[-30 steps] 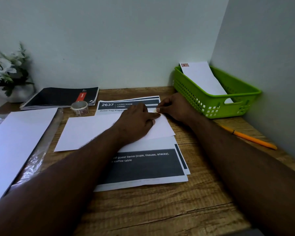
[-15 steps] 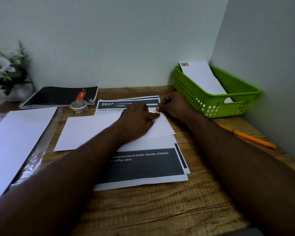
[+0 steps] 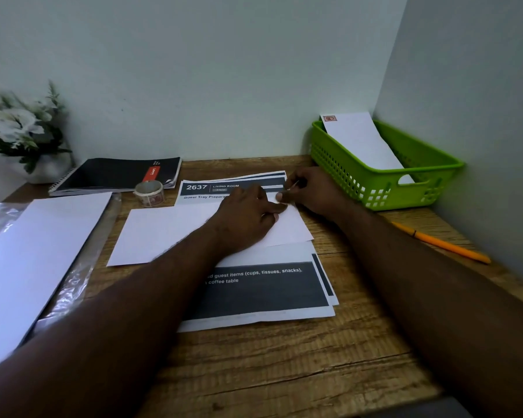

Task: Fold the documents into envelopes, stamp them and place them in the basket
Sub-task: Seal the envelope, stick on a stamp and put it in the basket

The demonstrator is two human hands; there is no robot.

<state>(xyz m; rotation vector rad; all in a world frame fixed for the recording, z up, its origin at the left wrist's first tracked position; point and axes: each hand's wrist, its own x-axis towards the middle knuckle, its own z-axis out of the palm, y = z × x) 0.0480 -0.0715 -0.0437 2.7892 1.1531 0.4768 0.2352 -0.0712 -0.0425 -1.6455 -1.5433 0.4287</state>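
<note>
A white envelope (image 3: 163, 230) lies across a stack of printed documents (image 3: 254, 294) on the wooden desk. My left hand (image 3: 248, 218) presses flat on the envelope's right half, fingertips at its top right corner. My right hand (image 3: 314, 191) sits just past that corner, thumb and forefinger pinched on a small pale piece, apparently a stamp, mostly hidden. A roll of stamps (image 3: 149, 193) stands behind the envelope on the left. The green basket (image 3: 429, 173) in the far right corner holds one stamped envelope (image 3: 360, 140) leaning on its back rim.
A black spiral notebook (image 3: 112, 175) lies at the back. White sheets on a clear plastic sleeve (image 3: 27, 254) cover the left side. An orange pen (image 3: 441, 242) rests by the right wall. White flowers (image 3: 15, 128) stand at the far left.
Both hands stay at the envelope's top right corner; the right fingers have shifted only slightly. Nothing else has moved.
</note>
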